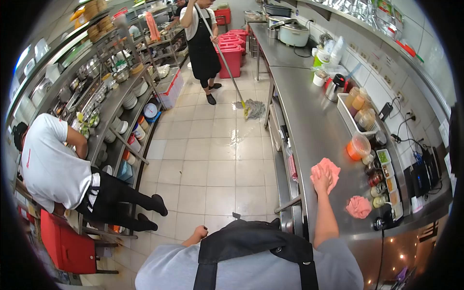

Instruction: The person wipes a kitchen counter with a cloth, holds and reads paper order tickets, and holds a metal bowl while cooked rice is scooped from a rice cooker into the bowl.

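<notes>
My right hand (320,183) presses on a crumpled pink cloth (330,170) lying on the steel counter (309,121), the arm stretched forward. A second pink cloth (358,207) is bunched up on the counter, to the right of my right forearm. Low beside my body, away from the counter, is my left hand (198,234). Its fingers look curled, with a small dark spot at the tip; whether anything is inside cannot be made out. Nearest to the cloths stands a tub of orange contents (358,147), with several small jars (375,179) beyond it.
A white basket (355,118) of sauce bottles, a thermos jug (335,88) and a rice cooker (294,35) line the counter. One person mops the tiled floor with a mop (251,109); another person (58,159) bends at the left shelves. Red bins (231,60) stand behind.
</notes>
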A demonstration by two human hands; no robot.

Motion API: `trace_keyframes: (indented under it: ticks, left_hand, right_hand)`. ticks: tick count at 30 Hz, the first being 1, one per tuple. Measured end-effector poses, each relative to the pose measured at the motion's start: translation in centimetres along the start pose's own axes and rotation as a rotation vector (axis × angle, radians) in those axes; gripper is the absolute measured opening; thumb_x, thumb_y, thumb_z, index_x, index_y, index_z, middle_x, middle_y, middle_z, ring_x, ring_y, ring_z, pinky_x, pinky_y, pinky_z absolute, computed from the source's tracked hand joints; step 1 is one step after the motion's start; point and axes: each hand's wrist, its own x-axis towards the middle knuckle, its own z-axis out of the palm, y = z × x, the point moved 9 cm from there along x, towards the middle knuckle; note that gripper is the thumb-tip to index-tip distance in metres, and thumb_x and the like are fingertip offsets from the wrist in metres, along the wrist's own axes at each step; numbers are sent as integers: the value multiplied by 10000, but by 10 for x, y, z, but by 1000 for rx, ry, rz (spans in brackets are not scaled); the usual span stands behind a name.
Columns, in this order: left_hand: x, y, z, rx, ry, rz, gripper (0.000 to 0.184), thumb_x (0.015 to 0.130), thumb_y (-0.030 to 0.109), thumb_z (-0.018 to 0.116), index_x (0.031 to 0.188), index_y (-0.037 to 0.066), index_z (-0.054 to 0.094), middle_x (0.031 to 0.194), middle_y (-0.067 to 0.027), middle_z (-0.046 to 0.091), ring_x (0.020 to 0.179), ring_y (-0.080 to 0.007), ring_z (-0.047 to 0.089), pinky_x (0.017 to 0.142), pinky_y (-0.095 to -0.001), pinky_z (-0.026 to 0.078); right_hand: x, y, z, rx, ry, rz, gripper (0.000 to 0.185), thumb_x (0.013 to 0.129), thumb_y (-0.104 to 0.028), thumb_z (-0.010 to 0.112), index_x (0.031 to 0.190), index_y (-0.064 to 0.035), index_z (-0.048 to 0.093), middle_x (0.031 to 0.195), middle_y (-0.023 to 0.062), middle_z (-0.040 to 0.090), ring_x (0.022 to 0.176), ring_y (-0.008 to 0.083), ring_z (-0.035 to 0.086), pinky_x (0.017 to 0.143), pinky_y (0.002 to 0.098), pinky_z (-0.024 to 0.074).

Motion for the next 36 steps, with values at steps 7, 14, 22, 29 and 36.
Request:
trace_keyframes:
  ticks: [7, 14, 22, 29, 36]
  left_hand:
    - [24, 87, 10, -134, -61, 263, 349, 717, 185, 553, 1034, 93, 665, 979, -185, 657, 969, -331, 615, 878, -383, 483]
    - [32, 117, 0, -120, -73, 333, 331, 726, 151, 541, 1026, 86, 664, 991, -191, 651, 969, -333, 611, 873, -390, 482]
    - [23, 91, 21, 54, -200, 318, 339, 730, 188, 577, 1045, 103, 669, 1061, -173, 642, 1029, -322, 591, 928, -380, 459]
    - [30, 89, 18, 54, -194, 319, 342, 729, 181, 559, 1043, 103, 670, 1076, -182, 634, 1040, -328, 584, 925, -381, 459]
    - [16, 101, 8, -9, -99, 346, 357, 710, 151, 555, 1042, 86, 668, 1059, -203, 634, 1019, -341, 595, 912, -380, 469]
  right_hand:
    - [-49, -45, -11, 97, -131, -334, 443, 705, -342, 733, 1110, -204, 614, 1434, 145, 340, 1348, 307, 256, 1084, 470, 167]
    - [-110, -51, -42, 90, -151, -385, 497, 667, -306, 756, 1123, -190, 596, 1422, 144, 356, 1342, 319, 267, 1085, 483, 168]
    - [-135, -53, -57, 76, -78, -362, 482, 678, -237, 742, 1135, -200, 592, 1402, 113, 383, 1325, 314, 288, 1084, 449, 186]
    - [-136, -52, -55, 96, -62, -363, 481, 670, -223, 745, 1128, -212, 599, 1390, 108, 395, 1321, 313, 294, 1077, 447, 194]
    - [-136, -43, -49, 80, -61, -355, 510, 657, -231, 749, 1142, -239, 593, 1408, 89, 376, 1326, 313, 286, 1084, 452, 186]
